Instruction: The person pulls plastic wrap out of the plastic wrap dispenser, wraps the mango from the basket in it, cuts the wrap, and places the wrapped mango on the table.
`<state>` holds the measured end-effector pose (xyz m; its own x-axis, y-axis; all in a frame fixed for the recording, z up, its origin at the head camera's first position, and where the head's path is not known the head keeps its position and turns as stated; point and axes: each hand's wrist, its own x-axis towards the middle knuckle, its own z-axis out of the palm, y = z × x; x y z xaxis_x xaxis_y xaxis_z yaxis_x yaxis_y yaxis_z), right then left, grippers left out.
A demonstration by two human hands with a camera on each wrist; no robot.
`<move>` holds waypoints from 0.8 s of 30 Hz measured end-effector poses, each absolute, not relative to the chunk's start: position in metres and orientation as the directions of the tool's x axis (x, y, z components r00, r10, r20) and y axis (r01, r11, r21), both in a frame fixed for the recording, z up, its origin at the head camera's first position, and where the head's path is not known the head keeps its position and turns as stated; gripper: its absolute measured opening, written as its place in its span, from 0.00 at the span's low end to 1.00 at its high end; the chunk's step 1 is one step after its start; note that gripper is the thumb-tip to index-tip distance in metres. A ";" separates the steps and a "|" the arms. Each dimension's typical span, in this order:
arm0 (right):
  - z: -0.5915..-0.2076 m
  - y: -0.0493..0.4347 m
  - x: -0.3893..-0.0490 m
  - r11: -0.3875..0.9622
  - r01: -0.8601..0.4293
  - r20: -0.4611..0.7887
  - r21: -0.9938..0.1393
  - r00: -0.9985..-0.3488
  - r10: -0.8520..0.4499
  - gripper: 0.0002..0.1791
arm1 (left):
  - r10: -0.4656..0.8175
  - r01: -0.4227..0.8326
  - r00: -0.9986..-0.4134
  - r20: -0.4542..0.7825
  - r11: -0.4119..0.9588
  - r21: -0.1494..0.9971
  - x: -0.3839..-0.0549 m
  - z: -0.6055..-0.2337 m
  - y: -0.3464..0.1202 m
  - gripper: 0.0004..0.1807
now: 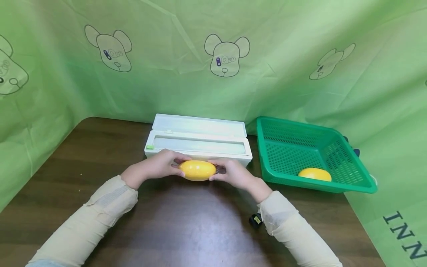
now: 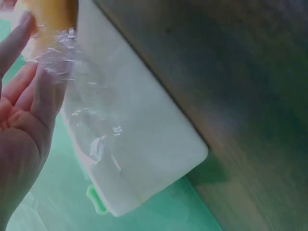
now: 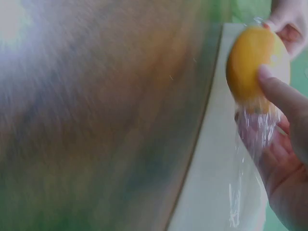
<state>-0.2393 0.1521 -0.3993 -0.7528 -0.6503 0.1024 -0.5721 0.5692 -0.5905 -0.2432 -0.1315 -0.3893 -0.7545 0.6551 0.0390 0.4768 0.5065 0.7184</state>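
Both hands hold a yellow oval fruit (image 1: 198, 170) in front of a white cling film dispenser (image 1: 245, 158), one hand at each end. Thumb and fingers of my left hand (image 1: 159, 164) grip the left end; those of my right hand (image 1: 236, 173) grip the right end. Clear cling film (image 3: 260, 126) wraps the fruit and trails loosely past the fingers at its ends. Crinkled film (image 2: 60, 55) also gathers by the left fingertips. The dispenser's lid (image 1: 200, 126) stands raised at the back, and a film roll (image 1: 200, 145) shows inside.
Right of the dispenser stands a green perforated basket (image 1: 263, 163) with another yellow oval fruit (image 1: 315, 173) inside. A small black object (image 1: 255, 221) lies by the right sleeve on the brown wooden table (image 1: 186, 230). Green curtains (image 1: 166, 85) close off the back and sides.
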 end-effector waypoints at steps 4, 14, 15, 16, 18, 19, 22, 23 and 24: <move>-0.388 0.158 -0.240 0.523 -0.544 0.044 -0.656 -0.719 -0.693 0.29 | 0.665 0.459 -0.747 0.008 0.506 0.730 -0.243 -0.384 -0.134 0.25; -0.380 0.161 -0.238 0.562 -0.524 0.001 -0.640 -0.731 -0.682 0.31 | 0.668 0.456 -0.744 -0.001 0.509 0.730 -0.239 -0.381 -0.133 0.26; -0.378 0.161 -0.237 0.571 -0.524 -0.002 -0.632 -0.735 -0.678 0.32 | 0.666 0.458 -0.746 0.002 0.512 0.727 -0.239 -0.380 -0.133 0.26; -0.375 0.162 -0.235 0.574 -0.520 -0.003 -0.632 -0.739 -0.674 0.34 | 0.663 0.457 -0.749 0.002 0.514 0.725 -0.238 -0.379 -0.133 0.26; -0.370 0.164 -0.231 0.591 -0.523 0.026 -0.614 -0.761 -0.648 0.37 | 0.659 0.455 -0.752 0.001 0.518 0.724 -0.237 -0.377 -0.134 0.26; -0.367 0.165 -0.229 0.595 -0.537 0.063 -0.599 -0.772 -0.633 0.37 | 0.657 0.453 -0.754 0.002 0.518 0.726 -0.237 -0.377 -0.134 0.26; -0.363 0.166 -0.221 0.604 -0.575 0.217 -0.553 -0.799 -0.562 0.27 | 0.649 0.446 -0.760 0.007 0.515 0.732 -0.237 -0.376 -0.136 0.26; -0.362 0.165 -0.217 0.614 -0.582 0.263 -0.533 -0.804 -0.533 0.22 | 0.646 0.445 -0.763 0.012 0.511 0.735 -0.237 -0.376 -0.137 0.26; -0.362 0.163 -0.214 0.618 -0.584 0.293 -0.526 -0.807 -0.513 0.18 | 0.643 0.445 -0.765 0.018 0.509 0.737 -0.237 -0.376 -0.138 0.26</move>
